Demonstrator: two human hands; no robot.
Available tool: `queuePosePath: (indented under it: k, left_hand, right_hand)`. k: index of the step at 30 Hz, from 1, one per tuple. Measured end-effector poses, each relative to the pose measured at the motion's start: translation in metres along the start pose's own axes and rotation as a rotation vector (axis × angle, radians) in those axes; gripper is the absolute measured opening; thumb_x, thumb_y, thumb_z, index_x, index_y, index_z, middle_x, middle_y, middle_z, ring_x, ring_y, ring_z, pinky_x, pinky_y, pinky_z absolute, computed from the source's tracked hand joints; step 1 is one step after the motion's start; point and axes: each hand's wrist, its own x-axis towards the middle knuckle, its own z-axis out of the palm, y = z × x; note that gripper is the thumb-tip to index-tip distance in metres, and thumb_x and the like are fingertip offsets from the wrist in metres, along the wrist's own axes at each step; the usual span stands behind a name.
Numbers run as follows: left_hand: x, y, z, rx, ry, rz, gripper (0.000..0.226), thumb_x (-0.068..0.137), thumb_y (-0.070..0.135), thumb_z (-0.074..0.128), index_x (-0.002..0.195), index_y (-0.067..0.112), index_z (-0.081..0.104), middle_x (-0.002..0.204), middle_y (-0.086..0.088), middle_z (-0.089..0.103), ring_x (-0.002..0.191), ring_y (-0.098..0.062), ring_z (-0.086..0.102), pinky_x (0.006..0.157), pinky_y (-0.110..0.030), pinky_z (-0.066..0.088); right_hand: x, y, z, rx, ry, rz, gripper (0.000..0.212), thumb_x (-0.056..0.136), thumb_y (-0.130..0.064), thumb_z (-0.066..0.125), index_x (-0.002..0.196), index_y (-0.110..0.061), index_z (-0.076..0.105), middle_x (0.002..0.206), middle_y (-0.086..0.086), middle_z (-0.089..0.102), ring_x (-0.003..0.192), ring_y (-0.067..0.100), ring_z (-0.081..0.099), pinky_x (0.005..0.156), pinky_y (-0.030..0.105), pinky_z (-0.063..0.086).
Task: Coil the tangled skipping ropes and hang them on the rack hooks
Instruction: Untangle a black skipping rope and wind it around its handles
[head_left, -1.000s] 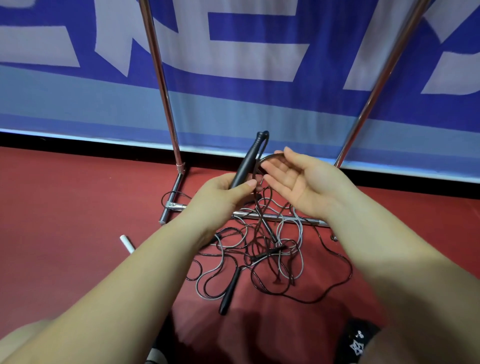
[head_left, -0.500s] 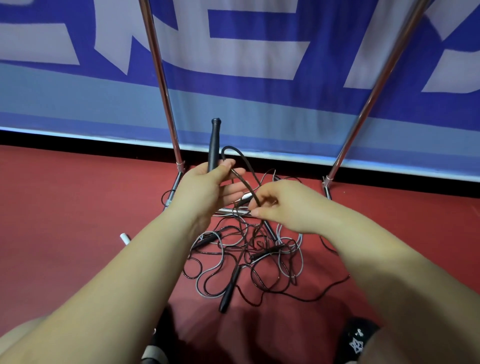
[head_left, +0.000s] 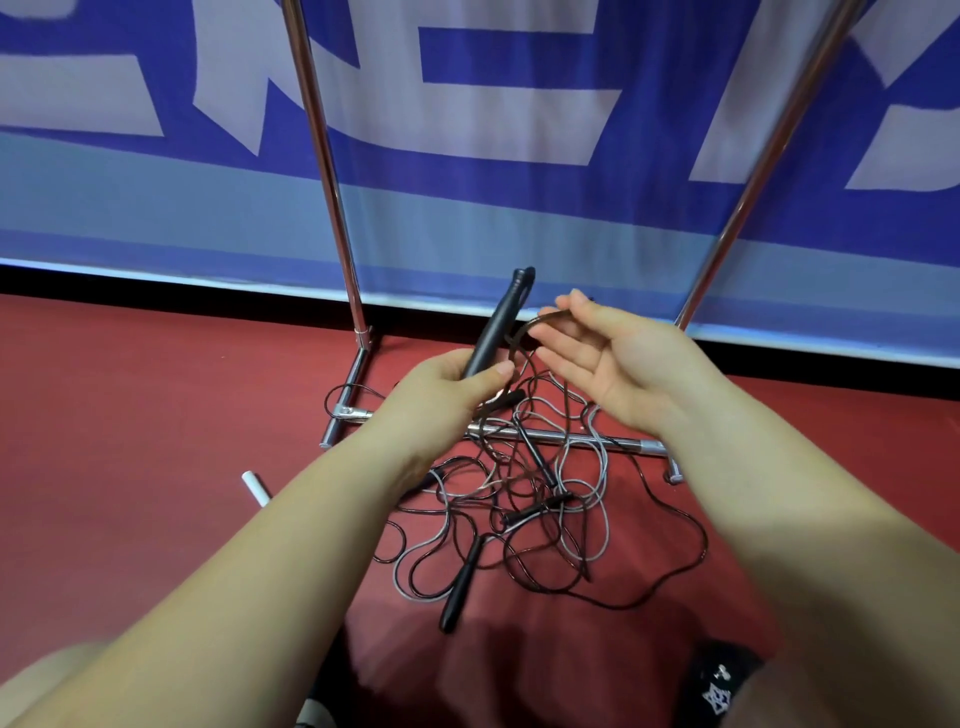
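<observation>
Since the earlier frame, my right hand (head_left: 618, 358) has lifted and spread flat-fingered, dark cord (head_left: 540, 322) draped over its fingertips. On the red floor (head_left: 156, 426) against the rack base (head_left: 566, 437) lie the tangled skipping ropes (head_left: 524, 514). My left hand (head_left: 441, 400) grips a black handle (head_left: 496, 325), tilted upward.

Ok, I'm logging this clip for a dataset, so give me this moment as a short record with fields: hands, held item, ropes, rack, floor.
left hand: left hand grips a black handle, tilted up and away
right hand: right hand palm up, fingers straight, a loop of dark cord running over its fingertips
ropes: tangled pile of black and grey cords on the floor, a loose black handle at its near edge
rack: metal rack, base bar under the tangle; no hooks in view
floor: red floor; a white handle lies by the left forearm
</observation>
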Motion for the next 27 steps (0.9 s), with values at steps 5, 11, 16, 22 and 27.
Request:
queuePosePath:
  k: [5,11,16,22,27]
  left_hand:
    - [0.0,0.003,0.003,0.024,0.037,0.056,0.007,0.095,0.017,0.056,0.096,0.015,0.063,0.089,-0.001,0.069,0.068,-0.003,0.066,0.064,-0.012,0.05]
    - [0.002,0.01,0.002,-0.136,0.156,0.053,0.008,0.097,0.016,0.052,0.09,0.016,0.056,0.08,0.0,0.067,0.058,-0.012,0.063,0.056,-0.019,0.054]
    - [0.003,0.018,-0.002,-0.271,0.193,0.038,0.009,0.099,0.016,0.05,0.091,0.015,0.055,0.076,0.001,0.069,0.052,-0.013,0.065,0.055,-0.024,0.057]
    - [0.003,0.021,-0.003,-0.363,0.161,0.043,0.012,0.099,0.018,0.048,0.092,0.015,0.057,0.084,-0.001,0.072,0.061,-0.013,0.069,0.057,-0.023,0.057]
    - [0.004,0.015,0.0,-0.263,0.105,0.018,0.012,0.097,0.022,0.052,0.099,0.018,0.063,0.098,-0.001,0.072,0.093,-0.015,0.067,0.075,-0.024,0.05]
  right_hand:
    - [0.002,0.001,0.001,0.024,-0.05,-0.017,0.016,0.098,-0.015,0.048,0.091,-0.007,0.059,0.072,0.005,0.073,0.072,0.015,0.072,0.065,0.026,0.059]
    - [0.002,0.009,-0.005,-0.745,-0.042,-0.103,0.012,0.092,-0.023,0.06,0.101,-0.016,0.063,0.094,0.005,0.072,0.083,0.011,0.07,0.081,0.024,0.054]
    - [-0.004,0.026,-0.012,-1.449,-0.26,-0.144,0.011,0.084,-0.032,0.07,0.092,-0.025,0.066,0.078,-0.012,0.067,0.078,0.007,0.064,0.081,0.027,0.05]
    - [-0.004,0.026,-0.006,-1.353,-0.193,-0.232,0.016,0.087,-0.026,0.067,0.074,-0.018,0.061,0.067,-0.001,0.068,0.063,0.015,0.058,0.066,0.035,0.048]
    - [-0.005,0.012,0.003,-0.668,-0.04,-0.109,0.016,0.094,-0.015,0.057,0.079,-0.011,0.059,0.074,0.006,0.068,0.064,0.011,0.069,0.07,0.027,0.058]
